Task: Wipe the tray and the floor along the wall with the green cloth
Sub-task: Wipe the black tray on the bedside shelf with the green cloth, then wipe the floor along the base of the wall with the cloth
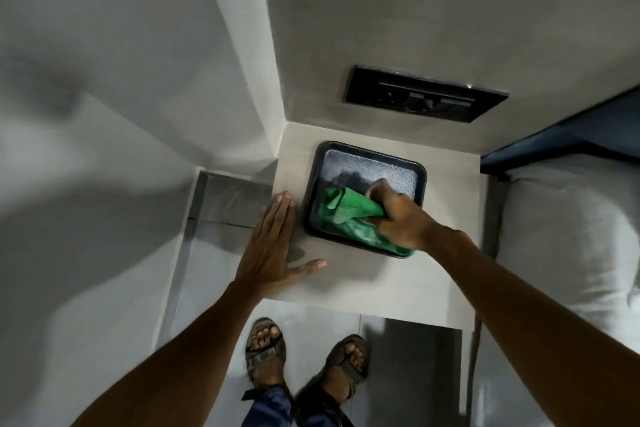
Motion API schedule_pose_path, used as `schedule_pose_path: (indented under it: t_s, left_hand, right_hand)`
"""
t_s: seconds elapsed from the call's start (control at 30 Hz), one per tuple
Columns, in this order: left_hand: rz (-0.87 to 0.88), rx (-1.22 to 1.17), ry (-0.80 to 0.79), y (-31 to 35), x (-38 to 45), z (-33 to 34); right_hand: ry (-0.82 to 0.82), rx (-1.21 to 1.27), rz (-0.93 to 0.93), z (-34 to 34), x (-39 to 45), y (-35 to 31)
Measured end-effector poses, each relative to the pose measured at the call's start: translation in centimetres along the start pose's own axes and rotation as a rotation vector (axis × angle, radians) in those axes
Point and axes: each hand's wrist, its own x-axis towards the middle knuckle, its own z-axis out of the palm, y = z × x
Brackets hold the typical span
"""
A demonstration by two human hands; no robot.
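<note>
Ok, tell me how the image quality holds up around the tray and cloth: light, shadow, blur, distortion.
Head view: dim, flat light overall; the right hand and green cloth throw a dark shadow across the tray, whose patterned base is otherwise readable; the left hand casts a soft shadow on the table; the left wall is smeared and soft; wide-angle distortion bends the wall edges and stretches the forearms.

Soft green cloth (349, 218), glossy dark tray (363, 151) with patterned base, matt pale tabletop (381, 281)

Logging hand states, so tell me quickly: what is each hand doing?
Left hand: open, flat on the tabletop.
Right hand: closed on the green cloth in the tray.
</note>
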Motion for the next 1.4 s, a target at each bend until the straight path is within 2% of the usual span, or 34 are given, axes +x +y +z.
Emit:
schedule_pose_path:
  t_s: [0.13, 0.37, 0.47, 0.57, 0.7, 0.8, 0.87, 0.97, 1.1, 1.23, 1.3, 1.37, 1.4]
  left_hand:
    - [-0.103, -0.066, -0.047, -0.3, -2.7, -2.7]
    - [-0.29, -0.093, 0.036, -3.1, -9.5, -3.5]
    - [-0.376, -0.094, 0.096, -4.5, -14.2, -2.3]
    - [-0.499, -0.131, 0.082, -5.5, -19.1, -0.9]
    - [-0.635, -0.141, 0.077, -6.8, -25.7, 1.4]
    - [-0.734, -0.17, 0.09, -8.4, -30.2, 4.2]
    - [-0.79, -0.192, 0.09, -10.1, -32.6, 6.7]
    - [-0.859, -0.23, 0.122, -12.9, -35.3, 11.4]
    - [-1.032, -0.291, 0.269, -14.9, -37.1, 18.6]
    - [-1.202, -0.38, 0.385, -15.9, -38.9, 26.8]
    - [-1.261, -0.365, 0.431, -17.1, -39.7, 30.0]
    - [-1.294, -0.322, 0.445, -18.0, -40.3, 32.7]
    - [-1.292, -0.282, 0.458, -18.7, -40.7, 33.8]
  right_hand:
    - [0.019, 0.15, -0.018, -0.6, -1.4, -3.3]
    - [-0.009, 0.516, -0.026, 3.3, -0.8, -11.9]
    - [-0.105, 0.664, -0.032, 7.5, 0.0, -15.4]
    - [-0.231, 0.757, -0.042, 12.4, 0.3, -18.0]
    - [-0.359, 0.756, -0.037, 19.6, 0.8, -19.4]
    - [-0.335, 0.582, -0.036, 25.6, 2.1, -18.8]
    - [-0.313, 0.45, -0.102, 29.6, 3.7, -18.1]
    - [-0.174, 0.248, -0.31, 35.5, 6.9, -16.2]
    - [-0.071, 0.058, -0.6, 42.0, 11.5, -13.8]
    - [0.027, -0.183, -1.068, 49.8, 15.2, -10.4]
    - [-0.169, -0.347, -1.155, 54.9, 16.7, -8.0]
    - [-0.412, -0.694, -1.1, 59.4, 17.9, -5.5]
    - [-0.435, -0.83, -1.078, 61.4, 18.5, -4.3]
